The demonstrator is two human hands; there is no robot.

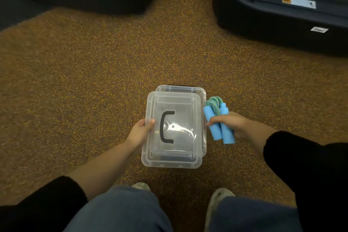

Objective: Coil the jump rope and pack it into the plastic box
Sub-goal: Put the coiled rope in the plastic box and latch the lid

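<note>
A: Starting with the jump rope (216, 117), where does it sit?

B: It is bundled in the person's right hand (228, 123), just to the right of the plastic box (199, 92) and off the floor. The two blue foam handles (225, 130) lie side by side, and the green-and-blue cord (214, 104) loops out of the top of the fist in a tight coil.

A: And the fingers of that hand?

B: They are wrapped around both handles, clamped on the bundle.

A: What about the box?

B: It stands on the speckled brown floor (113, 62), clear-walled, and only its far and right edges show. The clear lid (175, 154), with a black handle (165, 127) across its top, is held over it, shifted toward the person and a little to the left, so it covers most of the opening. Whether the lid touches the box rim cannot be told.

A: Who holds the lid?

B: The left hand (140, 133) grips its left edge, thumb on top and the other fingers underneath, closed on the plastic.

A: Anything around them?

B: Black sleeves (293, 156) are pushed up both forearms, blue jeans (120, 211) and two pale shoes (218, 201) fill the bottom of the view, and two dark machine bases (282, 24) sit on the floor at the far left and far right.
</note>
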